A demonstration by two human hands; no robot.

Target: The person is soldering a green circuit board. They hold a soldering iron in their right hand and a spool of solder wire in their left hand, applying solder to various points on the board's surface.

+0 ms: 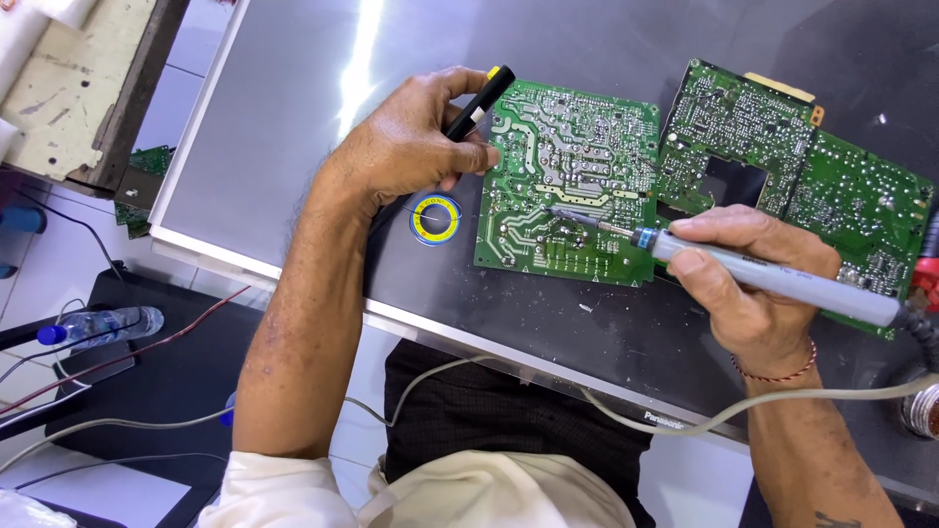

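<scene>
From the head camera, the landmark is the square green printed circuit board (567, 186) lying solder side up on the dark grey back panel of a flat screen (293, 88).

The right hand (758, 284), just right of that board's lower right corner, is curled closed around a long grey pen-shaped soldering iron (773, 279). Its long axis runs nearly level, slightly uphill to the left. The metal tip (572, 215) points left and rests on or just above the lower middle of the board; whether it touches a joint cannot be told.

The left hand (416, 147) sits at the board's left edge, fingers closed on a black pen-like tool with a yellow and white end (479, 101), which tilts up to the right, its yellow end nearest the board's upper left corner.

A small round yellow and blue spool of solder wire (435, 219) lies just left of the board's lower left part, below the left hand.

A second, irregular green circuit board with a square cut-out (792, 176) lies just to the right of the first.

As a judgement, soldering is mid-way: the iron is at the work spot, but no finished or fresh joint can be singled out, so how much remains is unclear.
</scene>
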